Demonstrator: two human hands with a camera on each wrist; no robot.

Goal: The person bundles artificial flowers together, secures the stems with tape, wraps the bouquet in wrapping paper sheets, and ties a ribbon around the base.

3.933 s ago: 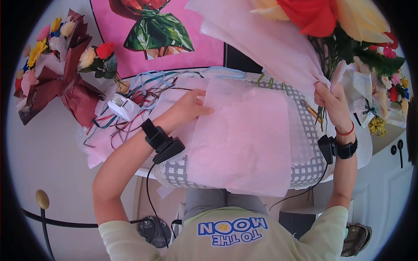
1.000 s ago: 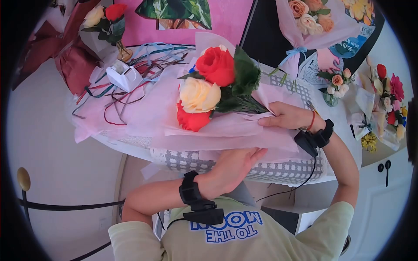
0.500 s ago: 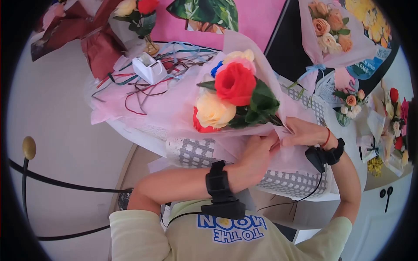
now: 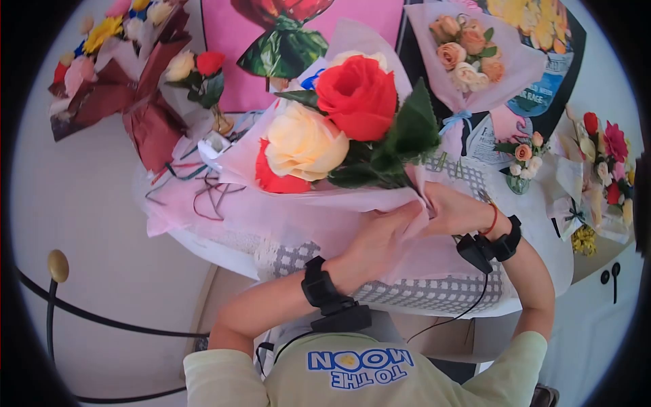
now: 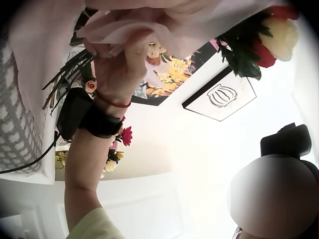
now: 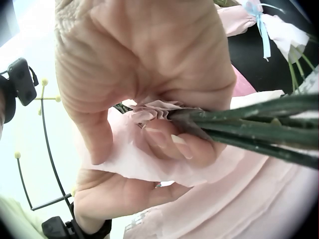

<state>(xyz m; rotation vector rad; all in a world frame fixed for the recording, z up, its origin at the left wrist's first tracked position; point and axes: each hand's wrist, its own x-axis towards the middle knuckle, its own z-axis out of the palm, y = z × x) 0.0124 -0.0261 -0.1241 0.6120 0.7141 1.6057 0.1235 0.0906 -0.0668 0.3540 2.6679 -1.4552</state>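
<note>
A bouquet of red roses [image 4: 357, 95], cream roses [image 4: 306, 141] and green leaves lies in pale pink wrapping paper [image 4: 325, 210], blooms toward the left. My right hand [image 4: 456, 209] grips the bouquet's neck. In the right wrist view, its fingers [image 6: 192, 149] curl around the gathered paper and green stems [image 6: 264, 122], which stick out to the right. My left hand [image 4: 380, 247] holds the near edge of the paper close beside the right hand. From below, the left hand [image 6: 124, 196] shows under that paper fold, its fingertips partly covered.
Ribbons [image 4: 210, 193] and a white tape dispenser [image 4: 213, 146] lie on the table's left side. A maroon-wrapped bouquet [image 4: 146, 108] stands at back left, a peach rose bouquet [image 4: 471, 57] at back right. A small glass vase [image 4: 519, 182] stands right of the stems. Patterned cloth [image 4: 434, 293] covers the table.
The right hand brought the bouquet down onto the pink paper, then lifted it a little. The left hand left the flat sheet, came round below and took the paper's near edge up beside the right hand.
</note>
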